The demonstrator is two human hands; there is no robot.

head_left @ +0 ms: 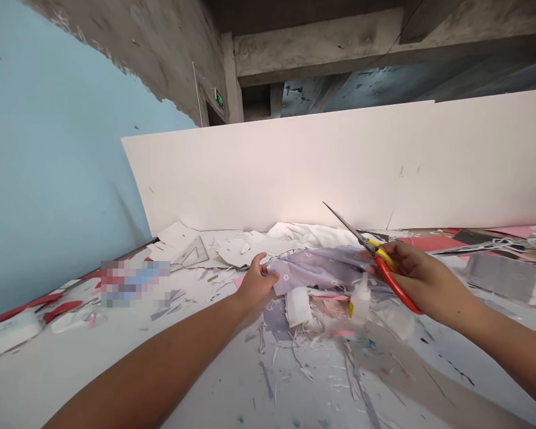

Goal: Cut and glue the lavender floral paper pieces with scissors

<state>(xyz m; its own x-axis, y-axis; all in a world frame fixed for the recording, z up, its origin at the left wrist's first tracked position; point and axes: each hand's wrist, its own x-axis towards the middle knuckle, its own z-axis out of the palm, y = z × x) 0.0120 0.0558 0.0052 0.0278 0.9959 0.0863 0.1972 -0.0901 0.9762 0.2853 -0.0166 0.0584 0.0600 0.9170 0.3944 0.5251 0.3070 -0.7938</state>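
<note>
My left hand [255, 281] pinches the left edge of a lilac cloth with small white flowers [315, 269], which lies crumpled on the worktable [116, 369]. My right hand [413, 275] grips scissors with red and yellow handles [375, 253]; the closed blades point up and to the left, above the cloth's right end. A small clear glue bottle [361, 299] stands just below the scissors, and a white cup-like piece [298, 306] lies below the cloth.
A large white board [339, 167] leans along the back of the table. Paper offcuts and a clear set square [195, 253] lie at the back left. Pink and red sheets [433, 243] and grey pieces sit at the right. A blue wall stands on the left.
</note>
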